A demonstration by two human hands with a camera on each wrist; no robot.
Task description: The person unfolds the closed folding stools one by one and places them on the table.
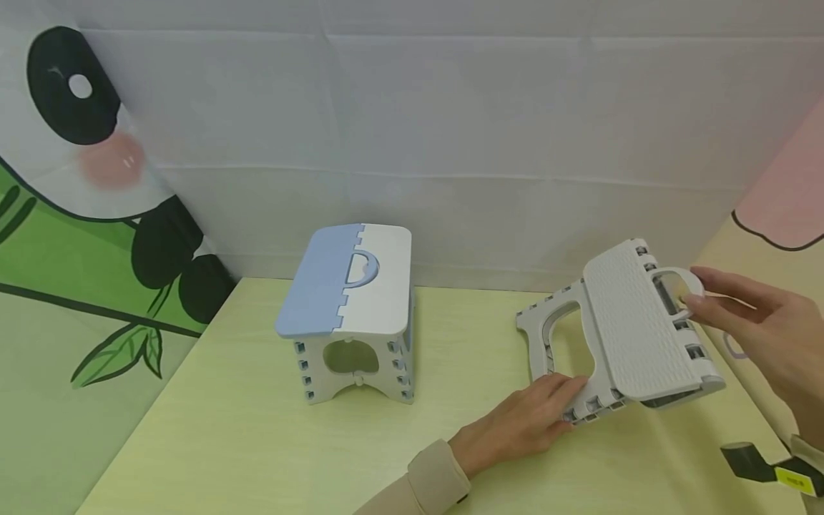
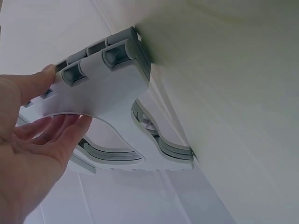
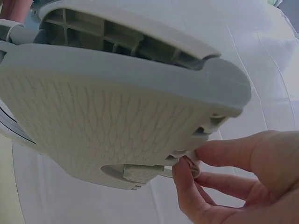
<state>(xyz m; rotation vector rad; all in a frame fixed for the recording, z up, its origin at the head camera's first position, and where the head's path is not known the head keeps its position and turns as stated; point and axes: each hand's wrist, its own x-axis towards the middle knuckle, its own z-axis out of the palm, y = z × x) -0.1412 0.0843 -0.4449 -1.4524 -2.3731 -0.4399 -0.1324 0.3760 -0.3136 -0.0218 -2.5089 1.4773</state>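
Observation:
A white folding stool is tilted and partly folded at the right of the table, its textured top facing up and toward me. My right hand pinches the curved carry handle at the fold line of the top; the right wrist view shows thumb and fingers around that handle. With my left hand I grip the lower edge of a leg panel, thumb on the hinged side and fingers through the cut-out. A second folding stool, blue and white, stands unfolded and upright at the left.
The pale yellow table ends at a whitish curtain behind. Cartoon-printed cloth hangs on the left, and pink and cream cloth on the right. A black strap with a yellow label is near my right wrist.

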